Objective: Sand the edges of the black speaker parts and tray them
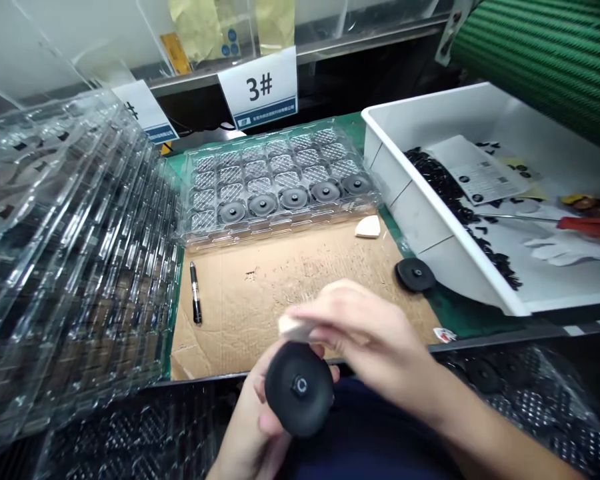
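Note:
My left hand (265, 407) grips a round black disc-shaped part (300, 403) with a small ringed hub in its middle, held over the near edge of the cardboard. In my right hand (365, 333) is a pale wedge sponge (295, 328), pinched between thumb and fingers at the disc's upper rim. Whether the sponge presses on the rim is hard to tell, as that hand is slightly blurred. A similar black disc (415, 275) lies at the cardboard's right edge. Another pale wedge (368, 227) rests near the tray.
A clear compartment tray (280, 223) at the back holds several black discs in its front row. Stacked clear trays (80, 267) rise on the left. A pen (195, 293) lies on the cardboard (240, 280). At right stands a white bin (430, 220) containing small black parts, a glove and a red-handled tool.

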The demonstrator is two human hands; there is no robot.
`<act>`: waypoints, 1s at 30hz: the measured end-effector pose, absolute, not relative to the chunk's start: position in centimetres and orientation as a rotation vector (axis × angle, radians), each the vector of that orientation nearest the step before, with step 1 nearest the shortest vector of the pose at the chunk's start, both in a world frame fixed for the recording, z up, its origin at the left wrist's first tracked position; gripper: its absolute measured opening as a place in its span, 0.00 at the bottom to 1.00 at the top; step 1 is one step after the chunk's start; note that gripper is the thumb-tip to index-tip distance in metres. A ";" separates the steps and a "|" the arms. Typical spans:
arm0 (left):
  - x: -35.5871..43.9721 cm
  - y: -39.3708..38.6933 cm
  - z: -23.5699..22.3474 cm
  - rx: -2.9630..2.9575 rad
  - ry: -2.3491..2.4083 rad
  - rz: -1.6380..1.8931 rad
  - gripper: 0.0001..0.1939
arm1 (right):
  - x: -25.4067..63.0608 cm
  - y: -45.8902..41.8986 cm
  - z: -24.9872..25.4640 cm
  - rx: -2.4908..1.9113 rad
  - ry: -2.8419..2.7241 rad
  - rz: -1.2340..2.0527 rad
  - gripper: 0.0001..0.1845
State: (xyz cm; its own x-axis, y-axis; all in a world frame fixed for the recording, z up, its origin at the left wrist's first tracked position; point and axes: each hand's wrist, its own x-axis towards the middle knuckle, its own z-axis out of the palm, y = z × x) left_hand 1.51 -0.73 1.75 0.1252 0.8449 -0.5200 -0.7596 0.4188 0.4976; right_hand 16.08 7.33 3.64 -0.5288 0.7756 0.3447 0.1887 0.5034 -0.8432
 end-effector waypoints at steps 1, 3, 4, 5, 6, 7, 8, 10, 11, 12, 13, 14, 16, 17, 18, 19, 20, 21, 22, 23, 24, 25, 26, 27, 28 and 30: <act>1.4 -0.5 1.8 0.125 0.817 1.186 0.33 | 16.5 7.6 2.4 -0.968 -1.910 1.106 0.14; 1.2 -0.3 1.9 0.131 0.771 1.223 0.31 | 17.3 7.5 -0.6 -1.247 -1.785 1.273 0.19; 1.0 -0.3 1.8 0.134 0.764 1.241 0.30 | 17.6 7.2 -2.1 -1.324 -1.778 1.312 0.19; 0.8 -0.2 1.7 0.135 0.772 1.254 0.28 | 17.9 6.6 -3.4 -1.367 -1.794 1.324 0.17; 0.7 -0.2 1.6 0.134 0.781 1.262 0.28 | 18.1 6.0 -4.6 -1.401 -1.821 1.313 0.15; 0.5 -0.2 1.4 0.136 0.788 1.272 0.28 | 18.1 5.4 -5.5 -1.428 -1.847 1.291 0.13; 0.4 -0.1 1.2 0.143 0.788 1.285 0.30 | 18.2 4.7 -6.2 -1.448 -1.870 1.276 0.12; 0.2 0.0 0.9 0.163 0.779 1.317 0.32 | 18.1 3.4 -6.9 -1.480 -1.909 1.250 0.13; 0.2 0.0 0.7 0.172 0.776 1.334 0.32 | 18.1 3.0 -7.0 -1.491 -1.925 1.236 0.16; 0.1 0.1 0.6 0.179 0.780 1.352 0.31 | 18.0 2.7 -7.1 -1.504 -1.938 1.218 0.18; 0.1 0.1 0.5 0.185 0.794 1.365 0.30 | 18.0 2.5 -7.2 -1.518 -1.946 1.191 0.19; 0.1 0.1 0.4 0.190 0.817 1.374 0.29 | 18.0 2.6 -7.2 -1.533 -1.951 1.158 0.18; 0.2 0.1 0.3 0.205 0.877 1.388 0.27 | 18.1 3.1 -6.8 -1.553 -1.956 1.093 0.15; 0.3 0.0 0.2 0.217 0.907 1.399 0.28 | 18.2 3.6 -6.2 -1.558 -1.958 1.069 0.14; 0.4 0.0 0.2 0.230 0.938 1.414 0.28 | 18.2 4.0 -5.3 -1.565 -1.955 1.051 0.14; 0.5 -0.1 0.1 0.244 0.966 1.435 0.28 | 18.0 4.4 -4.1 -1.565 -1.937 1.024 0.15; 0.7 -0.1 0.1 0.256 0.993 1.461 0.29 | 17.7 4.7 -2.5 -1.543 -1.916 0.991 0.16; 0.9 -0.2 0.1 0.266 1.018 1.483 0.30 | 17.2 4.9 -0.8 -1.512 -1.892 0.957 0.18; 1.1 -0.2 0.1 0.277 1.028 1.495 0.30 | 16.5 4.9 0.9 -1.391 -1.847 0.869 0.17; 1.3 -0.2 0.1 0.286 1.024 1.501 0.30 | 15.8 4.7 2.4 -1.223 -1.867 0.820 0.17; 1.4 -0.2 0.1 0.294 1.014 1.505 0.30 | 15.0 4.5 3.7 -1.060 -1.891 0.770 0.17; 1.5 -0.2 0.1 0.296 1.009 1.513 0.29 | 14.4 4.2 4.5 -0.948 -1.894 0.756 0.17; 1.5 -0.1 0.1 0.293 1.017 1.521 0.29 | 13.9 4.0 4.9 -0.891 -1.908 0.794 0.16; 1.4 -0.1 0.0 0.284 1.036 1.534 0.28 | 13.8 3.7 4.7 -0.898 -1.916 0.875 0.14; 1.2 -0.1 0.0 0.271 1.063 1.546 0.28 | 13.9 3.6 4.2 -0.955 -1.917 0.986 0.13; 0.8 -0.1 -0.1 0.237 1.086 1.549 0.29 | 15.1 3.3 2.3 -1.145 -1.882 1.210 0.10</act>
